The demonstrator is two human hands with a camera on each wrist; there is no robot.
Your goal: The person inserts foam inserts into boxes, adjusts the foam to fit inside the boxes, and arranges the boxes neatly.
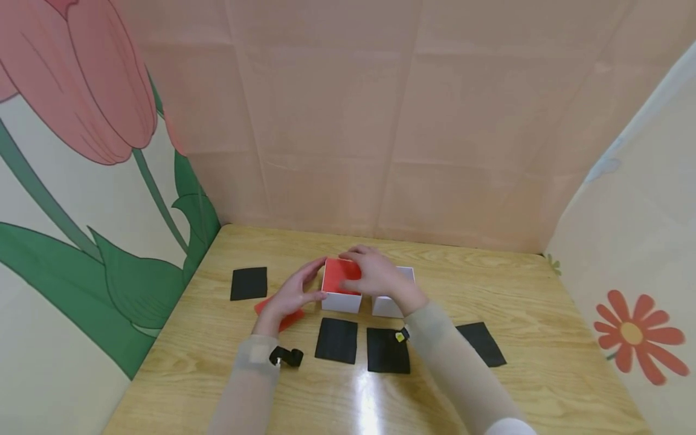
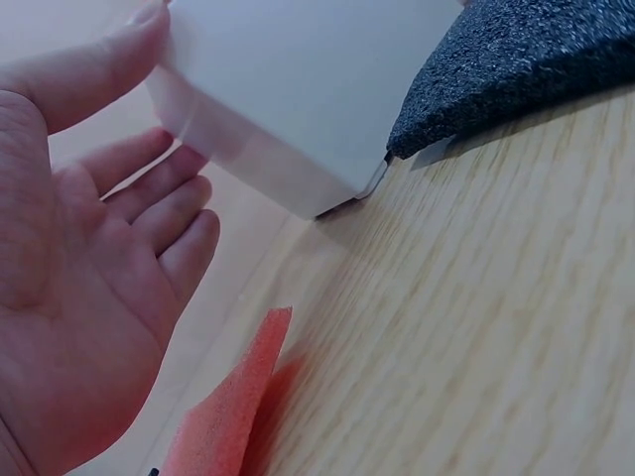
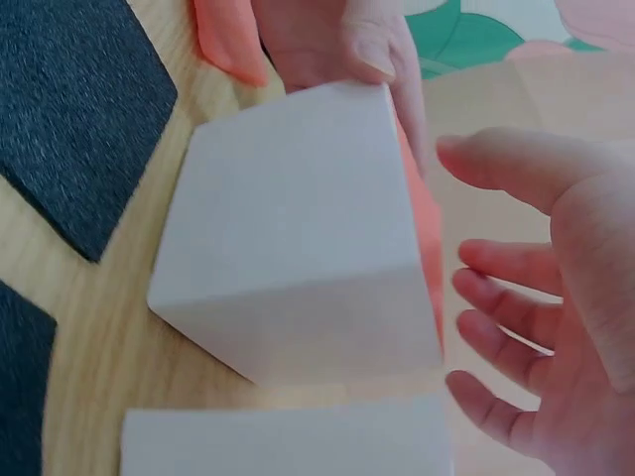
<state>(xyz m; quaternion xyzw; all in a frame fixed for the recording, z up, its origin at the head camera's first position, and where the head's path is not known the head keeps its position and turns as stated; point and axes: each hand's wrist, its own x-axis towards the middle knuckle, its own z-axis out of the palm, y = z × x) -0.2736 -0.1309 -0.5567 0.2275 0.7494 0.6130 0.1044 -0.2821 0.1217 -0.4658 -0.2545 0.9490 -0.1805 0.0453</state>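
A white open-topped box (image 1: 341,303) stands on the table with a red foam sheet (image 1: 334,277) inside it. My left hand (image 1: 288,297) holds the box at its left side, thumb at the near corner and fingers toward the far one. Over the box's right part hovers my right hand (image 1: 376,275), its fingers spread and loosely bent, gripping nothing. In the right wrist view those fingertips face the box's opening, with red foam (image 3: 425,228) showing along the rim. A second white box (image 1: 387,307) stands just to the right, partly hidden by the right hand.
Another red foam piece (image 2: 233,407) lies on the table beneath the left hand. Black foam squares lie about: one (image 1: 249,284) at far left, two (image 1: 336,341) in front of the boxes, another (image 1: 483,345) past the right forearm. A pink cloth wall (image 1: 380,151) backs the table.
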